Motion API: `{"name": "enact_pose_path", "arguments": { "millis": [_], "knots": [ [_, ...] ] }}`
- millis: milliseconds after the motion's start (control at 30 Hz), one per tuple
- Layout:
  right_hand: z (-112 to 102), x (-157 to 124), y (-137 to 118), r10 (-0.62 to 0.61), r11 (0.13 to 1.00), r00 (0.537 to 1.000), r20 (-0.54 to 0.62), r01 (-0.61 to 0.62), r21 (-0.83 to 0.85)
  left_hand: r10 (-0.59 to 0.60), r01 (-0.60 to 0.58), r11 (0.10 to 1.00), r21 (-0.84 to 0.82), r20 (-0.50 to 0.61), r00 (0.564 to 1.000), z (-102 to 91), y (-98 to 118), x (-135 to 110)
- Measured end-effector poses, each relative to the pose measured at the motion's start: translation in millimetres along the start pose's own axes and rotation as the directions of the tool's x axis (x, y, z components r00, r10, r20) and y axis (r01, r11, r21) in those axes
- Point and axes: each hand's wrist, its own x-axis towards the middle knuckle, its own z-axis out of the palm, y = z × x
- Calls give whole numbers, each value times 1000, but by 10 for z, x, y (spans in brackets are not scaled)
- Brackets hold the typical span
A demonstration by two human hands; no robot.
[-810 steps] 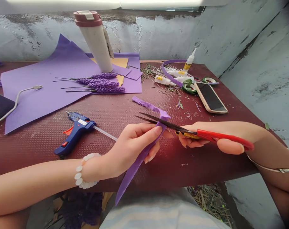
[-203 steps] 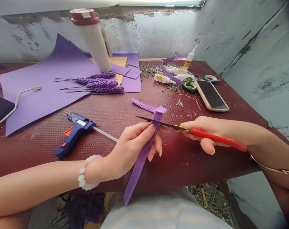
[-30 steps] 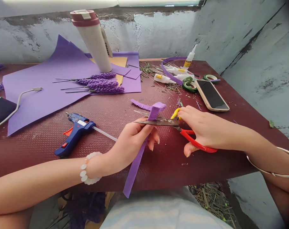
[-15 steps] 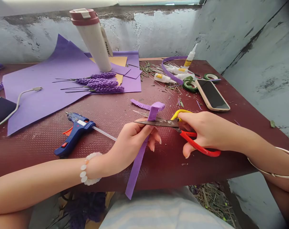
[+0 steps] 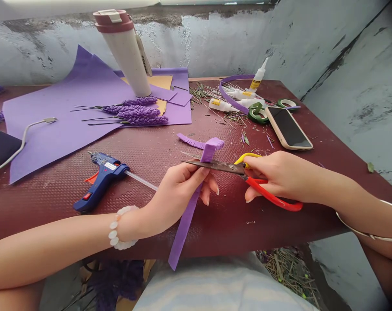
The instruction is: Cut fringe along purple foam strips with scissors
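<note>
A blue plastic glue gun (image 5: pixel 100 179) lies left of the long, soft purple foam strip (image 5: pixel 186 220). The left hand (image 5: pixel 176 196) pinches it over the bumpy red worktop (image 5: pixel 53 203). On its right, the right hand (image 5: pixel 280 175) grips red-handled metal scissors (image 5: pixel 230 167).

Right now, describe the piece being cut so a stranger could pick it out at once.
On the dark red table, look at the near edge, where the left hand holds a narrow purple strip to the scissors in the right hand. Unlike the flat purple sheets behind, it hangs over the table edge, its far end fringed.
</note>
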Motion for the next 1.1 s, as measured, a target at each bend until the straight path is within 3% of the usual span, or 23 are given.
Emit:
{"name": "enact_pose_path", "arguments": {
  "millis": [167,333,533,767,1100],
  "knots": [
    [-40,-16,78,-44,996,998,42,41,76,-11,12,995,-97,10,1000,7,-19,-17],
    [-109,-24,239,-116,956,966,232,46,288,12,11,967,-256,89,996,2,-8,-58],
    [-169,-42,255,-139,917,928,345,-11,398,7,9,979,-204,78,997,12,-1,-79],
    [-185,-65,130,-29,941,937,349,-93,326,-32,41,993,-109,81,996,38,50,-88],
    [-119,-34,188,-83,930,955,283,-28,366,-73,78,987,-143,40,997,28,43,-49]
  ]
}}
